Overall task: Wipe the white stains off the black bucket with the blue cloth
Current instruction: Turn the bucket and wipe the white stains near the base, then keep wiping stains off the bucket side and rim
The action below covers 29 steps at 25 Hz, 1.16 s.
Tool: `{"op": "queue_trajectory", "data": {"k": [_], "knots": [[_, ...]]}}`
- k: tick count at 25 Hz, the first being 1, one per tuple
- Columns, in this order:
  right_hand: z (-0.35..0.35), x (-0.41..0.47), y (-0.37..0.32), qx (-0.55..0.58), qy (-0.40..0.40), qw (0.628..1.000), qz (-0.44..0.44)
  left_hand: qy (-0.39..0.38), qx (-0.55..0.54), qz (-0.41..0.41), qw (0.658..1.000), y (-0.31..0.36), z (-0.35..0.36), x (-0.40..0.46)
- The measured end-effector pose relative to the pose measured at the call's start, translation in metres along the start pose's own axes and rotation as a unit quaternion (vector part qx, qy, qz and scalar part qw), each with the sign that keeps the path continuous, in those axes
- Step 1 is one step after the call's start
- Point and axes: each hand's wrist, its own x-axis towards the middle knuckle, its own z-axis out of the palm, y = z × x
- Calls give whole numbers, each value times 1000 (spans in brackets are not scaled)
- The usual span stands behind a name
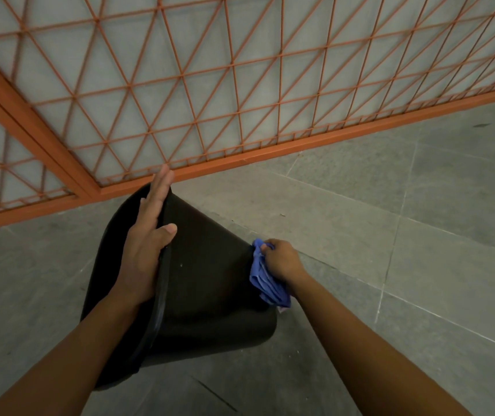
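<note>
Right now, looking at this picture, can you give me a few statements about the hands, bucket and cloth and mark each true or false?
1. The right hand grips the cloth. True.
2. The bucket stands upright. False: it lies tipped on the floor.
3. The left hand rests flat on the bucket's rim. True.
4. The cloth is red. False: it is blue.
5. An orange grille stands behind. True.

Left hand (147, 238) flat, fingers (160, 187) straight and together, thumb spread to the right. Right hand (282, 259) curled, fingers (267, 246) bunched in a pinch. Both forearms bare, reaching forward.
</note>
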Motion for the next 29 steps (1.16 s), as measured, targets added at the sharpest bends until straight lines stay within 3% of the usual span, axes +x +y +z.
{"op": "queue_trajectory", "data": {"k": [4,10,12,16,22,24,27,29], "knots": [[-12,-11,11,208,-28,973,93,-70,114,66,989,5,-16,-4],[-7,-52,38,436,33,898,42,-143,302,267,904,40,-20,-8],[-1,-62,46,461,54,885,24,-129,282,260,914,36,-20,-14],[6,-80,48,381,104,918,-28,-78,164,162,970,31,-18,-24],[29,-116,44,236,214,937,-146,-53,127,151,979,36,-23,-27],[42,-128,42,179,213,935,-220,-49,106,138,983,38,-22,-25],[49,-149,19,123,130,941,-286,-44,97,132,986,42,-17,-26],[48,-163,-2,108,132,925,-339,-28,122,149,981,45,-13,-30]]}}
